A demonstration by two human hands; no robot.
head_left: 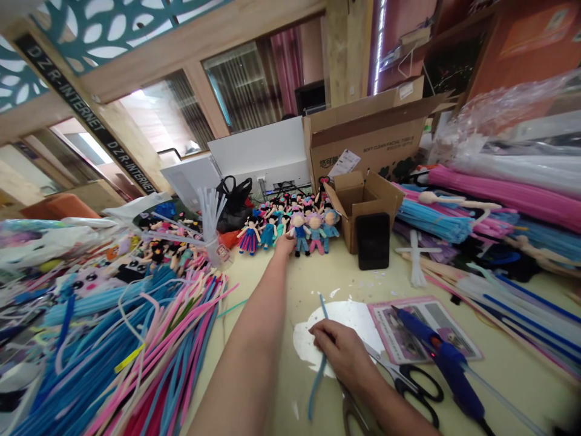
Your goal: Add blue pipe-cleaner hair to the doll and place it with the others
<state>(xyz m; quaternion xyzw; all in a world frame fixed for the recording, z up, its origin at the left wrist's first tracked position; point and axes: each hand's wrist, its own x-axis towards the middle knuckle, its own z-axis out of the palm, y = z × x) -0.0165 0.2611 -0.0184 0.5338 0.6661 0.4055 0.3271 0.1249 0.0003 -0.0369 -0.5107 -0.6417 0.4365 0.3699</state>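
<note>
My left hand [285, 244] is stretched far forward to the front row of small dolls. Its fingers are closed at the side of a doll in a blue outfit [300, 234], small and partly hidden at this distance. Beside it stand a doll in pink trousers [316, 235] and a doll in a striped skirt [249, 237]. Nearer, my right hand [334, 346] is closed on a blue pipe cleaner [316, 387], whose ends stick out above and below the fingers. A white sheet [304, 339] lies under this hand. Black-handled scissors [415, 384] lie against its right side.
A blue glue gun [447, 369] rests across a pink-edged card [385, 321]. A black phone-like slab [373, 241] leans on an open cardboard box [347, 206]. Pipe cleaner bundles [167, 351] crowd the left, with more bundles [436, 221] at right. A cup of clear sticks [218, 251] stands left.
</note>
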